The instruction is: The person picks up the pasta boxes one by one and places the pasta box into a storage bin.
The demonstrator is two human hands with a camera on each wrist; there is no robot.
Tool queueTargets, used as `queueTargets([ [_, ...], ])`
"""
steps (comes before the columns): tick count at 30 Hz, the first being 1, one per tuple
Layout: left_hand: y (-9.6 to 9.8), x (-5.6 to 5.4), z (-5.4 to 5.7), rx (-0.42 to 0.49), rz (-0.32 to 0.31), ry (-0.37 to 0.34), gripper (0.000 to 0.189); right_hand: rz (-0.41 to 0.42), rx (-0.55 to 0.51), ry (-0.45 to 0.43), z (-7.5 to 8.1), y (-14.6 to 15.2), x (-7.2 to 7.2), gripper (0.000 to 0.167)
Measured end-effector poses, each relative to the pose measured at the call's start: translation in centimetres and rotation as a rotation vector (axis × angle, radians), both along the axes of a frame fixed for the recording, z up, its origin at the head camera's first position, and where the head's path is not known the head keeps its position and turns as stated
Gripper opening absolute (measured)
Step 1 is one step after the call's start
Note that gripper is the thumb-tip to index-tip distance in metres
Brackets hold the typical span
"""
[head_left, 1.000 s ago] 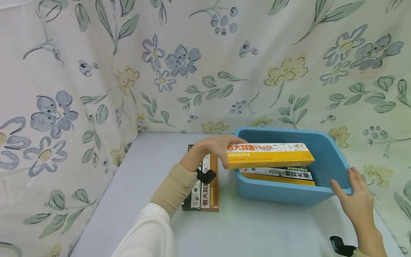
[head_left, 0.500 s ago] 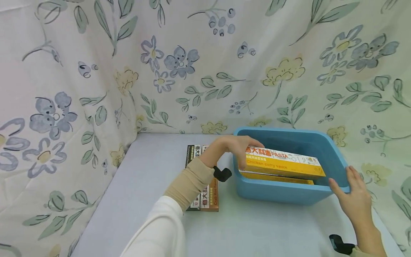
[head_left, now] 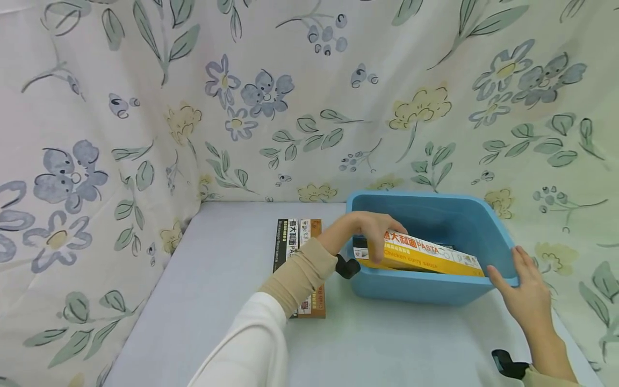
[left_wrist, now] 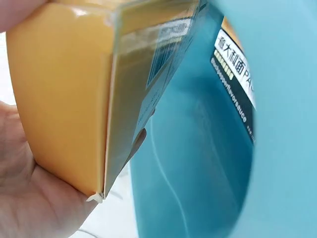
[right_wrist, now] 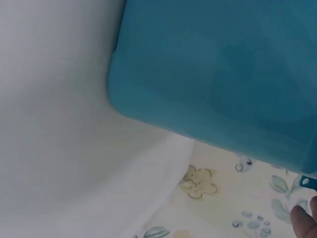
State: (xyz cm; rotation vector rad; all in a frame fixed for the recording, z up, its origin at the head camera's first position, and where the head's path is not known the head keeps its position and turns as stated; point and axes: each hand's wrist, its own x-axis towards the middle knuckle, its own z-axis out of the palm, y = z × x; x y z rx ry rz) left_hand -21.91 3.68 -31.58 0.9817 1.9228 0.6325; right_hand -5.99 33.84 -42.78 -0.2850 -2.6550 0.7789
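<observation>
My left hand (head_left: 379,231) grips the left end of a yellow pasta box (head_left: 430,256) marked "Chicken curry sauce". The box is inside the blue bin (head_left: 425,290), its right end lower, along the front wall. Its orange end fills much of the left wrist view, with my palm beneath. Under and behind it lie other pasta boxes, mostly hidden; a black-and-white box (left_wrist: 235,79) shows in the left wrist view. My right hand (head_left: 529,293) holds the bin's front right corner, thumb and fingers at the rim. Only its fingertips (right_wrist: 303,220) appear in the right wrist view.
Left of the bin, a black-and-white pasta box (head_left: 282,244) and a brown-and-white pasta box (head_left: 317,301) lie side by side on the white table (head_left: 227,252), partly behind my left forearm. A floral curtain (head_left: 309,107) hangs behind and at both sides.
My left hand has carried the yellow pasta box right and down, from above the bin into it, and the box now tilts. My right hand keeps its hold on the bin.
</observation>
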Motion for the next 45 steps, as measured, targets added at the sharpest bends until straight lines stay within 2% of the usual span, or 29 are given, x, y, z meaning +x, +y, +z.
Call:
queueTargets([
  [13,1.9,0.2,-0.9,-0.114,0.015,0.004,0.101,-0.015,0.01,0.022,-0.1,-0.1,0.0,0.074],
  [24,1.9,0.2,-1.1,-0.144,0.026,-0.004,0.101,-0.023,0.01,0.02,0.0,-0.3,-0.1,0.074],
  [27,1.9,0.3,-1.1,-0.144,0.074,-0.004,0.095,-0.017,0.009,0.028,0.0,-0.3,0.0,0.074],
  [30,1.8,0.6,-1.0,-0.132,0.132,-0.005,0.076,-0.015,0.005,0.031,0.0,-0.3,0.0,0.073],
  [33,1.8,1.0,-0.9,-0.126,0.17,0.031,0.063,-0.015,0.005,0.035,-0.1,-0.3,0.0,0.073],
  [38,1.6,1.6,-0.8,-0.133,0.24,0.093,0.071,-0.011,0.003,0.025,-0.1,-0.3,0.0,0.073],
  [45,1.4,1.8,-1.1,-0.159,0.273,0.099,0.08,0.052,-0.042,-0.074,0.8,0.5,-0.1,0.082],
])
